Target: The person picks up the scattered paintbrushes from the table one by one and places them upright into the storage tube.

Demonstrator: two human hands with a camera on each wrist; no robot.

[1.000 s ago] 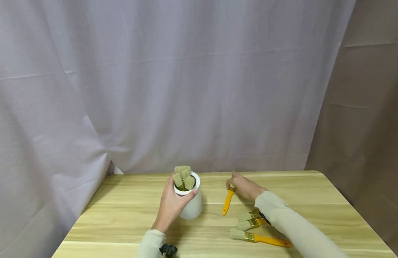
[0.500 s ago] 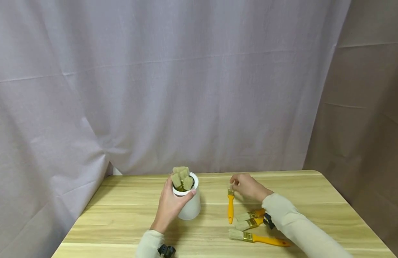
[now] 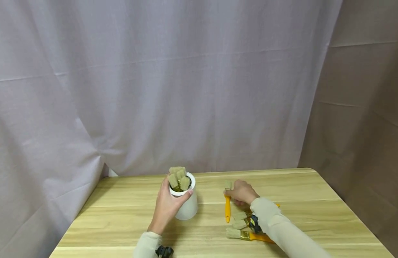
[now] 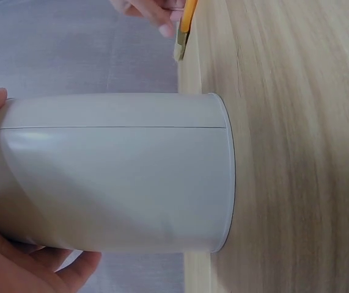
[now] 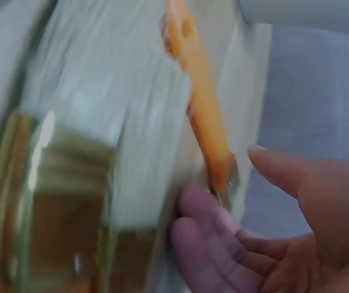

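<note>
A white cup [image 3: 186, 206] stands on the wooden table [image 3: 121, 222] with several pale-bristled brushes [image 3: 177, 177] upright in it. My left hand [image 3: 166, 207] grips the cup's side just under the rim; the left wrist view shows the cup [image 4: 113, 171] filling the frame with my fingers [image 4: 40, 268] curled round it. My right hand [image 3: 240, 193] pinches an orange-handled paint brush [image 3: 228, 209] near its metal ferrule, bristles pointing away from me. The right wrist view is blurred, showing the orange handle [image 5: 202, 110] between my thumb and fingers [image 5: 211, 244].
Three more orange-handled brushes [image 3: 242, 225] lie on the table under my right forearm. A pale curtain [image 3: 153, 89] hangs close behind the table's far edge. Bare tabletop stretches to the left of the cup and at the far right.
My right hand has drawn nearer and slightly left with the brush, whose handle swung from slanted to pointing toward me. The left hand stays on the cup.
</note>
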